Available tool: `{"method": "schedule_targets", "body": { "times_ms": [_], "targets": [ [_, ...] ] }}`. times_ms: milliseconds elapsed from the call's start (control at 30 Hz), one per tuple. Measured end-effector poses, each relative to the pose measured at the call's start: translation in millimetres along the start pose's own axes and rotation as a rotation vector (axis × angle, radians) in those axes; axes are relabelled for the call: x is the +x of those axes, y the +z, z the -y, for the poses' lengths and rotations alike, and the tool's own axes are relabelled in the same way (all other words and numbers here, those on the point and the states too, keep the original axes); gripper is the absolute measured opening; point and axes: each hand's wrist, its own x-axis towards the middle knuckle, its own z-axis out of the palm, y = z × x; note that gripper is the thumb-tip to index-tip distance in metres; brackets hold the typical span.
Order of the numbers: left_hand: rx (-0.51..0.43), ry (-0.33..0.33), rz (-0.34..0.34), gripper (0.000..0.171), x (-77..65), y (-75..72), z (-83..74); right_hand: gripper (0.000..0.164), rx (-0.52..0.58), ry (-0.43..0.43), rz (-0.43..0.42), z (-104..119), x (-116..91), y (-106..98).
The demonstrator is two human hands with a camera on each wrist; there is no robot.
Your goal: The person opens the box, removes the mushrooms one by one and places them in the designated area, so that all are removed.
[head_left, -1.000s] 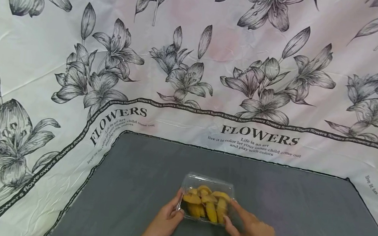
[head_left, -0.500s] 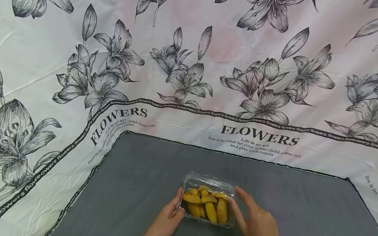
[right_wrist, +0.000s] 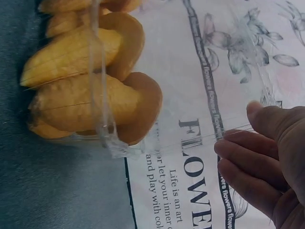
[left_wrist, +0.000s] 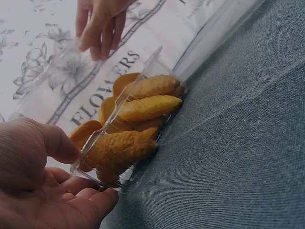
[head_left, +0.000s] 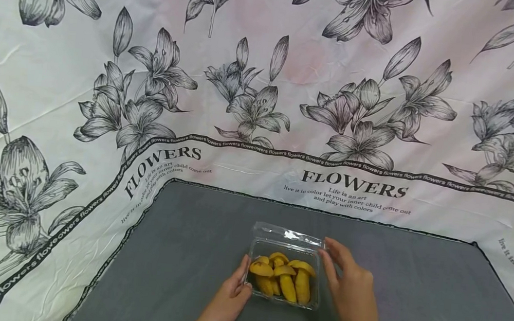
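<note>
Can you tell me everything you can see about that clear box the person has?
The clear box looks like thin, shiny plastic, roughly rectangular, with a see-through lid raised open, apparently hinged along the far side. Inside lie several yellow mushroom-shaped pieces. It seems to rest on the grey surface. The left hand pinches its left side, and the right hand holds the lid near its right edge.

One left hand and one right hand made two; there were one container, one lid, five visible mushroom caps, one counter and one printed backdrop.
</note>
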Motion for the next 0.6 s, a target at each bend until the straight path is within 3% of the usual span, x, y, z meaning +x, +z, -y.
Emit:
{"method": "schedule_targets", "body": {
  "times_ms": [300, 600],
  "targets": [
    [-0.012, -0.003, 0.024, 0.069, 1.1, -0.7, 0.5, 0.030, 0.026, 0.077, -0.034, -5.3, 15.6, 5.4],
    [-0.018, -0.008, 0.012, 0.069, 0.6, 0.9, 0.4, 0.032, 0.064, 0.183, -0.044, -12.2, 25.0, 16.1]
  ]
}}
